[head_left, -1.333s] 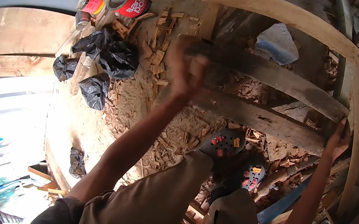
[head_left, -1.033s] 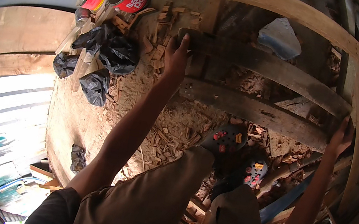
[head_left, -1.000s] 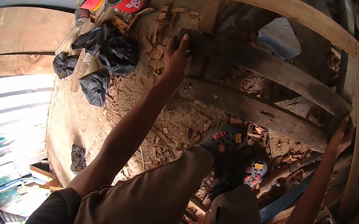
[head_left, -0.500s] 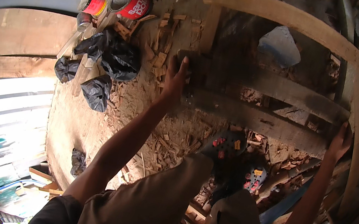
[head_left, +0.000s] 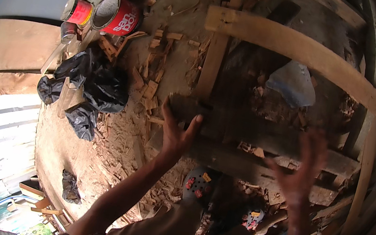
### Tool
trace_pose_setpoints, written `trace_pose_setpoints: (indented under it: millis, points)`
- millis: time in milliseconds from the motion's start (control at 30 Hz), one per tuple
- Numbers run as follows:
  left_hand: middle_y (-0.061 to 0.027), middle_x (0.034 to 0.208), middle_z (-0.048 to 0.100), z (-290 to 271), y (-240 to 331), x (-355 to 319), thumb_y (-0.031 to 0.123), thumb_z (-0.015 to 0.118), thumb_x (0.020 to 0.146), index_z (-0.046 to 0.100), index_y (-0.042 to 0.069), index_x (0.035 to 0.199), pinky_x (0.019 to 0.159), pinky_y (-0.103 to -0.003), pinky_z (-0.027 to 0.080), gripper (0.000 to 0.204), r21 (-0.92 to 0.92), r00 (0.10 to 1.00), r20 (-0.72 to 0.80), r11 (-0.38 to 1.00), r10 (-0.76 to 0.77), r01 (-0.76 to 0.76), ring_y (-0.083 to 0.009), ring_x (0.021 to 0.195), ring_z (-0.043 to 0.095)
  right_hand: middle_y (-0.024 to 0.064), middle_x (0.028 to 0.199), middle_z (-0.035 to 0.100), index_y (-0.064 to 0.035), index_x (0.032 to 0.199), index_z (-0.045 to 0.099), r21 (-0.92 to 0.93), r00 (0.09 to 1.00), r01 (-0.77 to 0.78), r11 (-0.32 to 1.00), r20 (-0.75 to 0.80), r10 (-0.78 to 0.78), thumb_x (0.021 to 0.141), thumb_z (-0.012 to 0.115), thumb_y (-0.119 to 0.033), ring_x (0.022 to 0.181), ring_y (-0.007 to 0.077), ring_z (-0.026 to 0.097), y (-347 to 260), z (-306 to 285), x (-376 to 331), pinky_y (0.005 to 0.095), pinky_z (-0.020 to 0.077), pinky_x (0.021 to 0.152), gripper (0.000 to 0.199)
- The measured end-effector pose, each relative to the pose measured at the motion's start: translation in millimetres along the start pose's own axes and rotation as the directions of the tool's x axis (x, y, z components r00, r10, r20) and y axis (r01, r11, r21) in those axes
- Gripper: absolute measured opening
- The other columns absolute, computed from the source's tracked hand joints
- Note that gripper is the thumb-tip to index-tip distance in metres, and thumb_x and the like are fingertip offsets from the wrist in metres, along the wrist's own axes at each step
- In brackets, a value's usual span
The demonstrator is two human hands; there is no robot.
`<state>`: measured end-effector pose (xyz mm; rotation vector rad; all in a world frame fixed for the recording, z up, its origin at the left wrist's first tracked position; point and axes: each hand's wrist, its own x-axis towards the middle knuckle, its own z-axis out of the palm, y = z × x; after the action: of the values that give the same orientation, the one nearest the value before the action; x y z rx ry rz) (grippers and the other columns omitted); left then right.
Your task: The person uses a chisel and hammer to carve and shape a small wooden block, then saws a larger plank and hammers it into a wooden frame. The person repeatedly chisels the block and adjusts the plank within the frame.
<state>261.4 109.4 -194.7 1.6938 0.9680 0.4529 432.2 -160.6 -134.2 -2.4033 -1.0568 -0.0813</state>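
**Hands on a wooden frame, chips everywhere**

Left hand (head_left: 176, 133) gripping the near-left end of the dark wooden crosspiece (head_left: 264, 138), fingers wrapped over its edge. Right hand (head_left: 300, 173) blurred, spread open, hovering over the same crosspiece further right, holding nothing. Crosspiece sitting in a pale curved wooden frame (head_left: 300, 49). Two red cans (head_left: 115, 15) and black plastic bags (head_left: 95, 86) off left on the dusty floor.

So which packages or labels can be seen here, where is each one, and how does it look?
Large tin can: upper left on the ground, lying tilted, red label with white print, grey lid.
Smaller tin can: just left of it, red and yellow label.
Black plastic bags: below the cans, crumpled, no label visible.
No signs or screens.
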Motion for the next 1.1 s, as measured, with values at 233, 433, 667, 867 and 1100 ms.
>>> trace_pose_setpoints:
  millis: [233, 433, 667, 867, 1100]
  points:
    - [-0.0258, 0.14, 0.041, -8, 2, 3, 0.03, 0.085, 0.082, 0.011, -0.004, 0.154, 0.105, -0.044, 0.046, 0.109, 0.117, 0.998, 0.029, 0.991, 0.056, -0.059, -0.0334, 0.126, 0.052, 0.013, 0.137, 0.05, -0.0169, 0.144, 0.05, -0.008, 0.916, 0.059, 0.998, 0.398, -0.051, 0.06, 0.093, -0.027, 0.128, 0.0342, 0.047, -46, 30, 53, 0.0576, 0.0326, 0.108, 0.094]
    - [-0.027, 0.142, 0.04, -6, 0, 1, 0.03, 0.085, 0.082, 0.01, -0.003, 0.155, 0.106, -0.045, 0.046, 0.11, 0.164, 0.991, 0.059, 0.978, 0.123, -0.131, -0.034, 0.128, 0.051, 0.01, 0.128, 0.054, -0.0198, 0.141, 0.054, 0.001, 0.929, 0.059, 0.998, 0.366, -0.055, 0.054, 0.093, -0.02, 0.117, 0.0307, 0.053, -37, 36, 49, 0.0532, 0.0368, 0.101, 0.096]
    - [-0.0303, 0.152, 0.032, -32, 17, 29, 0.051, 0.051, 0.1, 0.018, -0.004, 0.155, 0.117, -0.052, 0.027, 0.084, 0.503, 0.956, -0.018, 0.829, 0.293, -0.245, -0.0415, 0.143, 0.034, 0.0075, 0.128, 0.054, -0.0234, 0.142, 0.052, -0.035, 0.94, 0.091, 0.995, 0.333, -0.074, 0.057, 0.093, -0.027, 0.114, 0.0281, 0.055, -37, 36, 47, 0.0509, 0.0375, 0.102, 0.095]
    - [-0.0276, 0.162, 0.022, -6, 35, 84, 0.049, 0.036, 0.104, 0.026, 0.002, 0.156, 0.12, -0.061, 0.012, 0.071, 0.651, 0.846, 0.272, 0.56, 0.458, -0.512, -0.0445, 0.151, 0.018, 0.0087, 0.129, 0.056, -0.0209, 0.14, 0.055, -0.091, 0.95, 0.091, 0.992, 0.306, -0.059, 0.062, 0.091, -0.032, 0.12, 0.0307, 0.052, -35, 47, 39, 0.0526, 0.0362, 0.103, 0.087]
    - [-0.0265, 0.148, 0.044, 0, 31, 87, 0.043, 0.04, 0.105, 0.042, 0.0, 0.146, 0.116, -0.06, 0.022, 0.06, 0.551, 0.883, 0.134, 0.706, 0.45, -0.444, -0.046, 0.141, 0.036, 0.0125, 0.131, 0.056, -0.0159, 0.142, 0.052, -0.106, 0.975, 0.171, 0.979, 0.158, -0.153, 0.077, 0.078, -0.054, 0.121, 0.0346, 0.052, -32, 55, 36, 0.0542, 0.0329, 0.107, 0.079]
